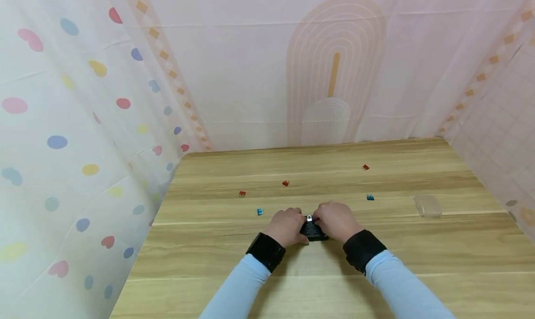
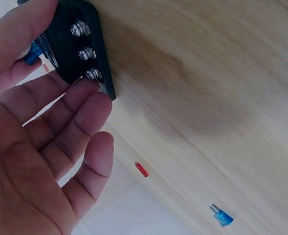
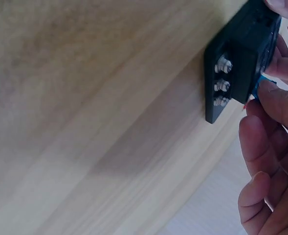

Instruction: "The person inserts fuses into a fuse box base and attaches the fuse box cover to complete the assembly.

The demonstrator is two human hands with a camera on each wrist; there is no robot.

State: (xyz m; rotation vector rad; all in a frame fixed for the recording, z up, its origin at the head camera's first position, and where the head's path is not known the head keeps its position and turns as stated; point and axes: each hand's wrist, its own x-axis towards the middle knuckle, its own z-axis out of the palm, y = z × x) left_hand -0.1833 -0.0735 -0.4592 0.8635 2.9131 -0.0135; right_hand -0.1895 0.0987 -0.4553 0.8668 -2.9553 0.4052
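Observation:
A black fuse block [image 1: 314,231] lies on the wooden table between the two hands. Metal screw terminals run along its sides, plain in the left wrist view on the fuse block [image 2: 68,46]. My left hand [image 1: 287,226] grips its left side with thumb and fingers. From the right, my right hand [image 1: 337,221] pinches a blue blade fuse [image 3: 259,84] at the top of the block, between thumb and index finger. Fingers cover most of that fuse, so how deep it sits cannot be seen.
Red blade fuses lie farther back: one on the left [image 1: 242,194], another near the middle [image 1: 285,183], a third at back right [image 1: 365,167]. Blue fuses lie left [image 1: 260,211] and right [image 1: 370,197] of the hands. A clear plastic cover [image 1: 427,205] rests at right.

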